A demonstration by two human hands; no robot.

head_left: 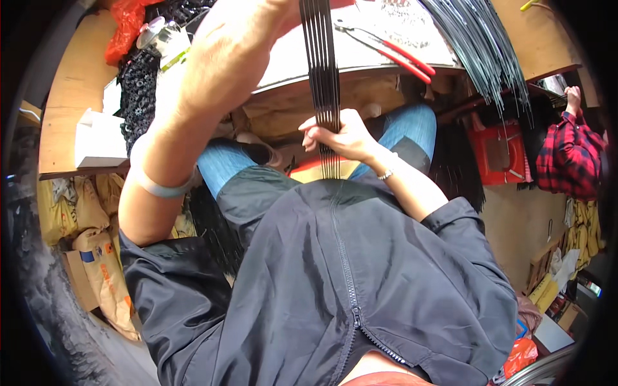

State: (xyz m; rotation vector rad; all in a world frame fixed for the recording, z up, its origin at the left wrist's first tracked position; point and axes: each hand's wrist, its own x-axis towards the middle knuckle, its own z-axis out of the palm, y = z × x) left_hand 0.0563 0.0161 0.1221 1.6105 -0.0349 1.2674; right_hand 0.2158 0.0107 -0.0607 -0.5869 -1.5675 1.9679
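A flat row of long, thin black cables (322,64) runs from the picture's top edge down towards my lap. My right hand (347,136) is closed around its lower part, thumb across the front, and the ends stick out below. My left hand (280,11) is at the upper part of the cables, mostly cut off by the top edge. Skin shows on both sides of the row there, so it appears to grip them. Right of the cables, red-handled pliers (393,55) lie at the table's front edge.
A thick bundle of dark wires (479,48) hangs over the table edge at right. On the left are small black parts (138,90), a white box (100,140) and a red bag (124,31). A person in a plaid shirt (568,154) sits far right, near a red stool (496,151).
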